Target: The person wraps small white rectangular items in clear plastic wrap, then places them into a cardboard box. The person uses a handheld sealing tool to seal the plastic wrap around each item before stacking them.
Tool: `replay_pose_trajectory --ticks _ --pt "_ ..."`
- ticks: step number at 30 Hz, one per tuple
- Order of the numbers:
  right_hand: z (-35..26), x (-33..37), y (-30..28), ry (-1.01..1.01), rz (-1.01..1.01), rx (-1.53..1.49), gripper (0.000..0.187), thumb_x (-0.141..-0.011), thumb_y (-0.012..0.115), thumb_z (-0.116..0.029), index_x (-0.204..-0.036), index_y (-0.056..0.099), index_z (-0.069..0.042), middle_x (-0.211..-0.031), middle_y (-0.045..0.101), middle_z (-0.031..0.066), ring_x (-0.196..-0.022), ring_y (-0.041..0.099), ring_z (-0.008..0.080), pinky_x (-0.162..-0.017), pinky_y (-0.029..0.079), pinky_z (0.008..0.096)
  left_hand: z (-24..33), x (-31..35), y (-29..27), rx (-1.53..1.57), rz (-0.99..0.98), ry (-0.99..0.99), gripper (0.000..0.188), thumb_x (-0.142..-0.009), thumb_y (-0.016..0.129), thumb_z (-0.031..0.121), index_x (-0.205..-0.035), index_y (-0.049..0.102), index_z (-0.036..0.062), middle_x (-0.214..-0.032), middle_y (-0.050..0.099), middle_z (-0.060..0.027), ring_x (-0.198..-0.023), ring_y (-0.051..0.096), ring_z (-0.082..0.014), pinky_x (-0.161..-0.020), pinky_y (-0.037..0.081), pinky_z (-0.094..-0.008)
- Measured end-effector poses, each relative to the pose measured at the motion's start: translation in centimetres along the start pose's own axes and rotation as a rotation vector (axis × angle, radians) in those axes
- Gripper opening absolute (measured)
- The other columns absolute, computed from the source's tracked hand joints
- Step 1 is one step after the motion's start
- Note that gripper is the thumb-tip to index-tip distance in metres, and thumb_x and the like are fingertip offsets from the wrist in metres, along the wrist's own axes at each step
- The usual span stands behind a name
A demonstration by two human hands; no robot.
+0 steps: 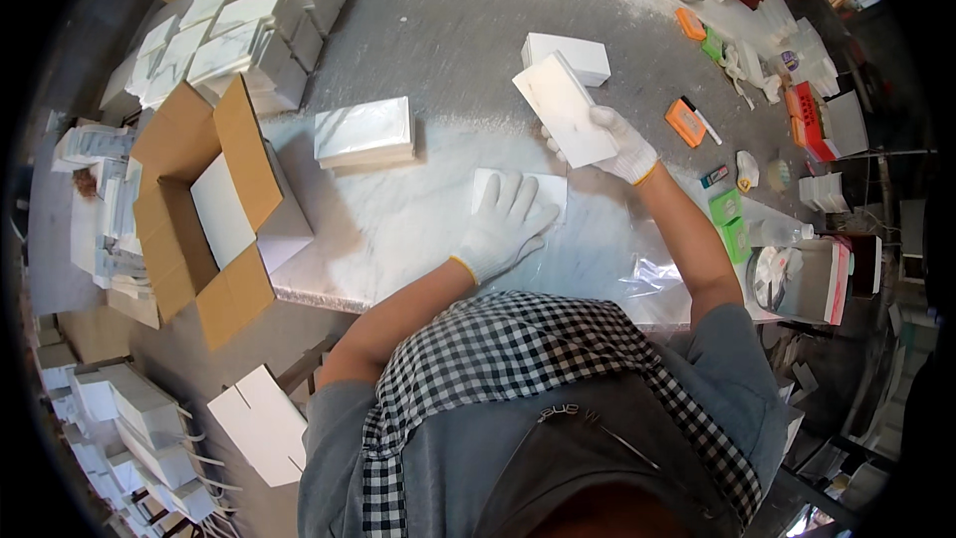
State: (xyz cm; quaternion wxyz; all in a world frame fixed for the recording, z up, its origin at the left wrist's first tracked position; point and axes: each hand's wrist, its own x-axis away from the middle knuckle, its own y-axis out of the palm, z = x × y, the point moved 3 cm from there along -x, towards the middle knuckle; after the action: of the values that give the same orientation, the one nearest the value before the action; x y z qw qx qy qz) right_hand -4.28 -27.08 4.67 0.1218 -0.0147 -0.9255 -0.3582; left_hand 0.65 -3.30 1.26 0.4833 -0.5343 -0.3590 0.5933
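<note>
My right hand (627, 149), in a white knit glove, grips a thin white rectangular tile (566, 108) by its right end and holds it tilted above the table. Under the gloved palm of my left hand (503, 227) lies another white tile (553, 192); the fingers are stretched out flat across it, and much of that tile is hidden. Just beyond the held tile sits a stack of white tiles (586, 58), partly covered by it. A second neat stack (364, 130), with grey-veined sides, stands to the left of my hands.
An open cardboard box (261, 164) stands at the table's left edge, with large tile stacks (254, 50) behind it. On the right lie an orange block (685, 124), a marker (709, 128), green boxes (732, 224) and a clear bottle (780, 232). White dust coats the tabletop (438, 30).
</note>
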Motion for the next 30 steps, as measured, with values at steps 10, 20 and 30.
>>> replay_pose_trajectory --ticks 10,20,30 --pt "5.3 0.2 3.8 -0.065 0.203 1.606 0.085 -0.075 0.082 -0.039 -0.15 0.055 -0.011 -0.146 0.055 0.0208 -0.136 0.052 0.0372 -0.115 0.042 0.0445 1.7 2.6 0.7 0.01 -0.101 0.1 0.051 -0.09 0.067 0.042 -0.132 0.059 0.0144 -0.128 0.056 -0.0115 -0.124 0.048 -0.0342 -0.104 0.038 -0.0585" --pt "7.5 1.6 5.0 -0.138 0.232 1.768 0.082 -0.072 0.082 -0.035 -0.146 0.058 -0.012 -0.14 0.056 0.0202 -0.132 0.051 0.0381 -0.113 0.043 0.046 -1.8 6.9 -2.4 0.246 -0.092 -0.417 0.033 -0.099 0.061 0.038 -0.094 0.067 0.006 -0.089 0.07 -0.0153 -0.087 0.068 -0.037 -0.08 0.054 -0.0486" --pt "8.5 1.9 5.3 -0.26 0.225 1.843 0.08 -0.072 0.08 -0.032 -0.146 0.057 -0.008 -0.143 0.055 0.0207 -0.132 0.053 0.0372 -0.111 0.044 0.0447 -5.7 4.1 -0.9 0.275 -0.365 -0.772 0.05 -0.09 0.072 0.05 -0.1 0.065 0.0021 -0.092 0.074 -0.0221 -0.087 0.072 -0.04 -0.077 0.055 -0.0487"
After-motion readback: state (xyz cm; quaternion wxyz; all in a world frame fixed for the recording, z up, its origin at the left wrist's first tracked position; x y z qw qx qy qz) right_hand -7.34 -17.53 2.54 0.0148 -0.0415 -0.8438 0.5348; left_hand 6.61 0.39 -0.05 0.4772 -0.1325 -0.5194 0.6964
